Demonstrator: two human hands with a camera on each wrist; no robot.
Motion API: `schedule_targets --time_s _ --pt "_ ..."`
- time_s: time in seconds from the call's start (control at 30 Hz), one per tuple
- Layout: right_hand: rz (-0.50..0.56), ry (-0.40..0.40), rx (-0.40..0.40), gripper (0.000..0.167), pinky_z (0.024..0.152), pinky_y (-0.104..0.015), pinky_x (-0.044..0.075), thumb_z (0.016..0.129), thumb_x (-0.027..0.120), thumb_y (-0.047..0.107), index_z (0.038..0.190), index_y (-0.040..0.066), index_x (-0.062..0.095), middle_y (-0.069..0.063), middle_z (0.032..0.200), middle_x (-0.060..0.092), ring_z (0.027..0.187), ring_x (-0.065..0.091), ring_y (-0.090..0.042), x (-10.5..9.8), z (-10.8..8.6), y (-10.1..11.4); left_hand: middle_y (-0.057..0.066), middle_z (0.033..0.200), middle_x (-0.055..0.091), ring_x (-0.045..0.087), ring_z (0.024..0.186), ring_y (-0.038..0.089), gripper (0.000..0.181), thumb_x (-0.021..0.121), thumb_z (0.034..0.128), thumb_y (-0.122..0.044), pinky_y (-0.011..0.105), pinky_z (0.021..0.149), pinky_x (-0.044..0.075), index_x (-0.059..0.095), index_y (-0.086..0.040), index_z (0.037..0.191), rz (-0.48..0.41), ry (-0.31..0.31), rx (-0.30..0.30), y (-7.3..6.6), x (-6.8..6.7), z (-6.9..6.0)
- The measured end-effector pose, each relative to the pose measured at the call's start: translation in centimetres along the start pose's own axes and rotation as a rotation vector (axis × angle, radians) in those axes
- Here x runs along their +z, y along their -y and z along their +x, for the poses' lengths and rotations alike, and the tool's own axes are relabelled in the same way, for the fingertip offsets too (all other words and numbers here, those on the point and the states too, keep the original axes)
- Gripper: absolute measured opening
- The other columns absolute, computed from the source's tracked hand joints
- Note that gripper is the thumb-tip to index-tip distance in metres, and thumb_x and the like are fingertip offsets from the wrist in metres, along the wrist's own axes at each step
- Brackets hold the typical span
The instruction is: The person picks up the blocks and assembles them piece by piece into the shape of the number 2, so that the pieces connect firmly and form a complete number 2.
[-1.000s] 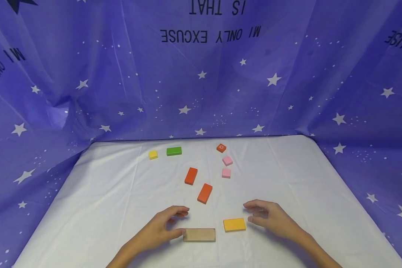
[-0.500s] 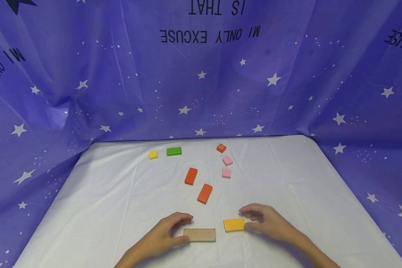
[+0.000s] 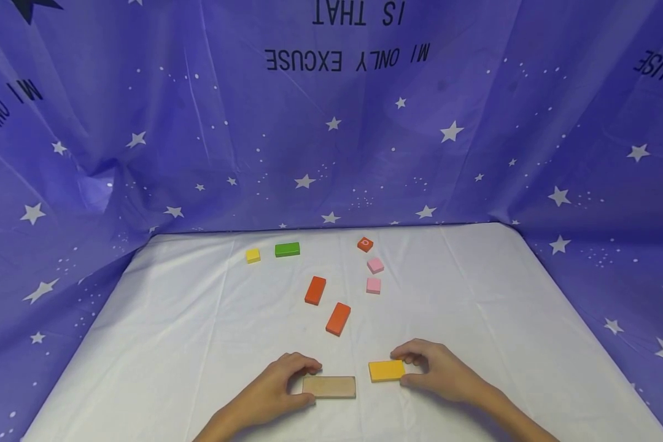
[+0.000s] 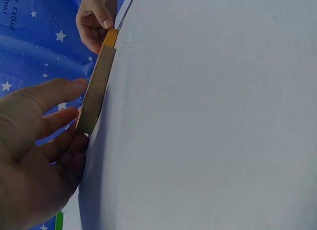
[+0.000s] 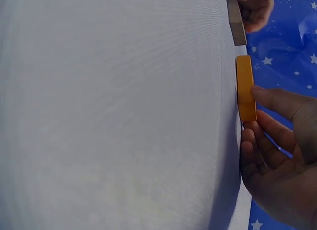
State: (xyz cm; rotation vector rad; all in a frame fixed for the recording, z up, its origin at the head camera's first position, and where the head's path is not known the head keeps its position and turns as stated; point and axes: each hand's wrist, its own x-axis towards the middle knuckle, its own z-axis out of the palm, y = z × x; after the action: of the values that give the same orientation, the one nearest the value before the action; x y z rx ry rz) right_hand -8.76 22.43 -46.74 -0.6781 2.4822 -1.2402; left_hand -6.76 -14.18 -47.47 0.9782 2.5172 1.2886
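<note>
Toward the near edge of the table (image 3: 155, 344), the left hand (image 3: 273, 388) curves around a wooden block (image 3: 331, 387), whether gripping I cannot tell; apart from it, the right hand (image 3: 442, 371) pinches an amber block (image 3: 384, 371). A green block (image 3: 287, 250) lies by the far edge.

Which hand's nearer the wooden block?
Left: the left hand is at the wooden block, by its left end; the right hand is past its right end, at the amber block.
</note>
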Motion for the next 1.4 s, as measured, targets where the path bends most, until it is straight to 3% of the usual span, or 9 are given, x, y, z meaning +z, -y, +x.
schedule_targets --time_s 0.3,0.63,1.4 --pt "-0.023 -0.008 -0.030 0.031 0.090 -0.026 0.051 0.086 0.080 0.026 0.115 0.020 0.070 0.013 0.109 0.064 0.097 0.058 -0.010 0.3 0.0 -0.5 -0.016 0.113 0.061 0.054 0.106 0.008 0.032 0.077 0.0883 -0.024 0.032 0.094 0.047 0.068 -0.019 0.119 0.042 0.031 -0.029 -0.2 0.3 0.2" --pt "-0.045 -0.001 -0.033 0.029 0.091 -0.026 0.051 0.087 0.079 0.027 0.114 0.023 0.071 0.015 0.108 0.063 0.099 0.058 -0.010 0.2 -0.1 -0.3 -0.016 0.109 0.059 0.052 0.100 0.005 0.032 0.078 0.0845 -0.012 0.026 0.088 0.049 0.070 -0.017 0.115 0.058 0.018 0.008 -0.2 0.9 0.5" --pt "-0.038 -0.004 -0.043 0.029 0.091 -0.026 0.051 0.087 0.078 0.027 0.115 0.023 0.070 0.014 0.109 0.063 0.099 0.058 -0.010 0.2 -0.1 -0.3 -0.016 0.108 0.059 0.052 0.100 0.005 0.030 0.077 0.0848 -0.013 0.029 0.087 0.048 0.070 -0.018 0.113 0.075 0.020 -0.038 -0.4 0.5 1.4"
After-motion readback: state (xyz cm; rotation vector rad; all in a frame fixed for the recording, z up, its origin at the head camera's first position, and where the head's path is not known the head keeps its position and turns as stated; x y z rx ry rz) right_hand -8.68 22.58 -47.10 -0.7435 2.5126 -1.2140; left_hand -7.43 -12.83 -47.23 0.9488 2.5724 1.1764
